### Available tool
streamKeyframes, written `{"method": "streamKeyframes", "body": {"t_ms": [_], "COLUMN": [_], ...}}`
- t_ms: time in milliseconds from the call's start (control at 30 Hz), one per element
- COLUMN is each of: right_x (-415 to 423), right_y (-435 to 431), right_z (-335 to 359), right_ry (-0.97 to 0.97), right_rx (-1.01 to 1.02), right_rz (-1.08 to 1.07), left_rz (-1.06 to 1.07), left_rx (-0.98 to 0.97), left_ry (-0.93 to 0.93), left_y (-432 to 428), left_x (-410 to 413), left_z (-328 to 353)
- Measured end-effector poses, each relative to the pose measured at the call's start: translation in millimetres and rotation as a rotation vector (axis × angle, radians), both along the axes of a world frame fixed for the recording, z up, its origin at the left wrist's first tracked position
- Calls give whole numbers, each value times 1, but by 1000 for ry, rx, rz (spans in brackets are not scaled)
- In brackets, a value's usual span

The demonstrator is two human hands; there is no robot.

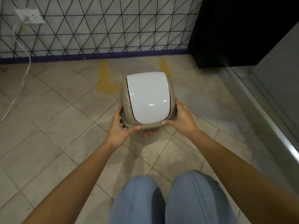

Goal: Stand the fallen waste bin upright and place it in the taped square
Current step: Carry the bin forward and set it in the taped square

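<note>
Left hand: my left hand (pixel 119 126) grips the left side of the bin's top rim, fingers curled round the edge and thumb lying along the near rim.
Right hand: my right hand (pixel 179 118) clasps the right side of the same rim, thumb pressed on the near edge, fingers wrapped round the far side.
Waste bin: the waste bin (pixel 129 101) is upright between my hands, beige, with a white swing lid (pixel 148 97) facing up at me. An orange label (pixel 150 133) shows on its body just below the rim. I cannot tell whether its base touches the floor.
Taped square: yellow tape marks (pixel 103 78) lie on the tiled floor (pixel 48 126) near the wall; the bin's top covers part of them, while its body shows nearer to me.
Wall: a tiled wall (pixel 97 26) with a dark triangle pattern, a white socket (pixel 30 16) and a white cable (pixel 24 75) hanging to the floor.
Right side: a dark cabinet (pixel 242 29) stands in the corner.
Me: my knees (pixel 169 199) in blue trousers show below.
</note>
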State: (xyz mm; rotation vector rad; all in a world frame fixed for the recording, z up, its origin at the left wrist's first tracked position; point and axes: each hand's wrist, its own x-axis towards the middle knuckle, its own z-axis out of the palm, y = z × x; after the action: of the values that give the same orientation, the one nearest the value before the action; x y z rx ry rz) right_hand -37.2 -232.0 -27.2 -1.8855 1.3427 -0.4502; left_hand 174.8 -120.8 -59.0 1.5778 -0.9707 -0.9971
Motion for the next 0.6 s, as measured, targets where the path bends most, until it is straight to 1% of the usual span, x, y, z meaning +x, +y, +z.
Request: {"method": "streamKeyframes", "body": {"t_ms": [133, 367, 500, 600], "right_x": [3, 13, 21, 27], "right_y": [-9, -22, -25, -30], "right_z": [-6, -9, -14, -19], "right_ry": [3, -42, -106, -136], "right_rx": [46, 74, 80, 80], "right_rz": [-31, -57, -57, -71], "left_rz": [17, 82, 167, 185], "left_rx": [-6, 4, -9, -5], "left_ry": [62, 66, 177, 228], "left_y": [-8, -20, -35, -47], "left_x": [4, 12, 15, 20], "left_z": [-1, -4, -4, -5]}}
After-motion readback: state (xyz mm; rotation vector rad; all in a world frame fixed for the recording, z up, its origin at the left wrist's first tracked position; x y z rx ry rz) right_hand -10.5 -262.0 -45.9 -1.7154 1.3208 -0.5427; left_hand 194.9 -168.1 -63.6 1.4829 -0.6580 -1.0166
